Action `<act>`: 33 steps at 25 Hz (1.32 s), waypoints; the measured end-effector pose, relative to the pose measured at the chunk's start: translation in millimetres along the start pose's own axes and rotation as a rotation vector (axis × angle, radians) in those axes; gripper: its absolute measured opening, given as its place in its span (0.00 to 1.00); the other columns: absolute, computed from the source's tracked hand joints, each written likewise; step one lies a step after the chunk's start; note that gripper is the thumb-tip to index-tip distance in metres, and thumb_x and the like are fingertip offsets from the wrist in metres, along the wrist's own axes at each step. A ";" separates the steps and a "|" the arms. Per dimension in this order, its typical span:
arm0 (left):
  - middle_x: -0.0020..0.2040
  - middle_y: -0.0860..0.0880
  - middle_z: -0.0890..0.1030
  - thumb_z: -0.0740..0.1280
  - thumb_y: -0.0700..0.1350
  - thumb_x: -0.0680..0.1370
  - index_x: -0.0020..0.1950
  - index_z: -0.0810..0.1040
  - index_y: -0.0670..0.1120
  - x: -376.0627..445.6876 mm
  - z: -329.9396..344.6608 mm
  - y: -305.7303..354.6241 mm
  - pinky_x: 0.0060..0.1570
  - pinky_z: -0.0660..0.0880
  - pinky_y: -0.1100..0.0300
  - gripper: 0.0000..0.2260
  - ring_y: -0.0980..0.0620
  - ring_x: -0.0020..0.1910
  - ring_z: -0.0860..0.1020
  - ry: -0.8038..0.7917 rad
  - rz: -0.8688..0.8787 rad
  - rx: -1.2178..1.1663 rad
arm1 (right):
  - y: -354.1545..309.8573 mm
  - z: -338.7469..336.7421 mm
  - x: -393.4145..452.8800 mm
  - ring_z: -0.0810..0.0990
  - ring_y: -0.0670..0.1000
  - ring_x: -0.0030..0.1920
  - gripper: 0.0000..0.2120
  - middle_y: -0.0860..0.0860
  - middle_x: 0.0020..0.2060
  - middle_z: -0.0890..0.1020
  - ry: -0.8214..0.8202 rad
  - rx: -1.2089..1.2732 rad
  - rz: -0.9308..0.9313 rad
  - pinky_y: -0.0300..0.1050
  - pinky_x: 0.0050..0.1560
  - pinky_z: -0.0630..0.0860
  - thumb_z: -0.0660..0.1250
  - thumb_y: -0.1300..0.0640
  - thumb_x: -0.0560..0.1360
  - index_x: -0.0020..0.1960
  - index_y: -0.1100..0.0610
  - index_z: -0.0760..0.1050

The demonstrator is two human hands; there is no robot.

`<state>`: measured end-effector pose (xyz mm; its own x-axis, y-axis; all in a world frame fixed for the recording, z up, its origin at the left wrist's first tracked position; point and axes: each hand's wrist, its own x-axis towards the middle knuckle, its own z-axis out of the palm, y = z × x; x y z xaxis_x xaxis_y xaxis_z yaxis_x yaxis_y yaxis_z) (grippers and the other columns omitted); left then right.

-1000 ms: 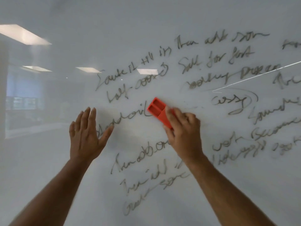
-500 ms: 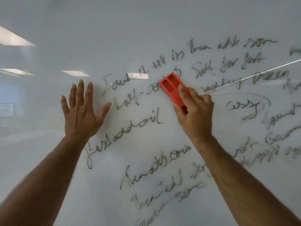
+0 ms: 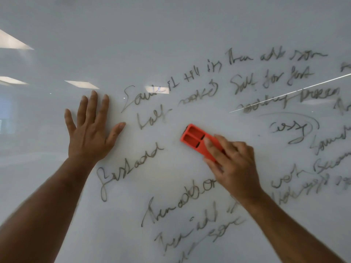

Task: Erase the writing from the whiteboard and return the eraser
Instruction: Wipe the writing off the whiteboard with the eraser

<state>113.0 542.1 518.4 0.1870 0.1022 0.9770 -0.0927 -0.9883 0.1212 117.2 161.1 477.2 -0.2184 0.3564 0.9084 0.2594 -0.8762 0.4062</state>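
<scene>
A glossy whiteboard fills the view, covered across its middle and right with dark cursive writing. My right hand grips an orange-red eraser and presses it flat on the board just right of the word starting at lower left. A wiped patch lies around the eraser, with a faint smear left of it. My left hand rests flat on the board with fingers spread, left of the writing, holding nothing.
Ceiling lights reflect in the board at upper left. A thin bright line runs diagonally across the right side. More writing continues off the right and bottom edges.
My right hand swept the eraser up to the second line, then back down to mid-board. The end of the lower-left word is gone. My left hand shifted up.
</scene>
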 end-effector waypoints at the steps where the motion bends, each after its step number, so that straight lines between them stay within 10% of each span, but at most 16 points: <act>1: 0.85 0.48 0.49 0.50 0.70 0.79 0.85 0.48 0.54 -0.3 0.4 -2.3 0.77 0.45 0.31 0.38 0.44 0.84 0.47 0.007 0.011 0.005 | 15.1 -0.5 6.2 0.77 0.59 0.44 0.21 0.54 0.63 0.82 0.007 -0.025 0.056 0.53 0.47 0.74 0.69 0.47 0.79 0.70 0.50 0.76; 9: 0.85 0.45 0.50 0.51 0.68 0.79 0.85 0.51 0.51 -1.0 7.5 -7.3 0.78 0.45 0.32 0.38 0.43 0.84 0.48 0.066 0.041 0.002 | 100.7 3.5 90.4 0.77 0.65 0.49 0.27 0.56 0.59 0.82 0.098 -0.031 0.713 0.54 0.53 0.69 0.66 0.45 0.79 0.75 0.53 0.68; 15: 0.85 0.47 0.48 0.49 0.69 0.79 0.85 0.49 0.53 2.1 12.5 -13.6 0.78 0.44 0.33 0.38 0.45 0.84 0.46 0.069 0.051 -0.015 | -46.3 27.9 72.1 0.77 0.59 0.45 0.22 0.54 0.61 0.82 -0.039 0.106 -0.093 0.54 0.47 0.75 0.69 0.47 0.77 0.69 0.51 0.76; 19: 0.85 0.48 0.48 0.49 0.69 0.79 0.85 0.49 0.53 -0.3 13.9 -13.9 0.78 0.45 0.33 0.37 0.45 0.84 0.47 0.078 0.049 -0.004 | -31.5 27.2 76.9 0.79 0.56 0.47 0.21 0.52 0.63 0.82 -0.105 0.072 -0.463 0.53 0.50 0.77 0.68 0.44 0.78 0.69 0.48 0.75; 28: 0.85 0.48 0.48 0.50 0.68 0.79 0.85 0.50 0.53 0.0 14.5 -13.1 0.78 0.45 0.33 0.37 0.45 0.84 0.48 0.096 0.049 0.006 | 131.4 11.0 166.1 0.74 0.66 0.56 0.27 0.55 0.63 0.80 0.093 -0.120 0.682 0.60 0.58 0.70 0.64 0.44 0.79 0.76 0.50 0.66; 33: 0.85 0.47 0.48 0.50 0.68 0.79 0.85 0.49 0.52 1.3 13.0 -10.1 0.78 0.45 0.32 0.37 0.45 0.84 0.47 0.078 0.051 -0.003 | 82.2 26.5 181.8 0.74 0.65 0.56 0.27 0.55 0.63 0.79 0.062 -0.102 0.597 0.57 0.55 0.71 0.62 0.44 0.80 0.76 0.50 0.66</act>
<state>126.9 550.7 516.1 0.1049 0.0603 0.9927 -0.1035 -0.9921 0.0712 123.8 162.5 678.3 -0.1185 -0.2231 0.9676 0.2634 -0.9466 -0.1860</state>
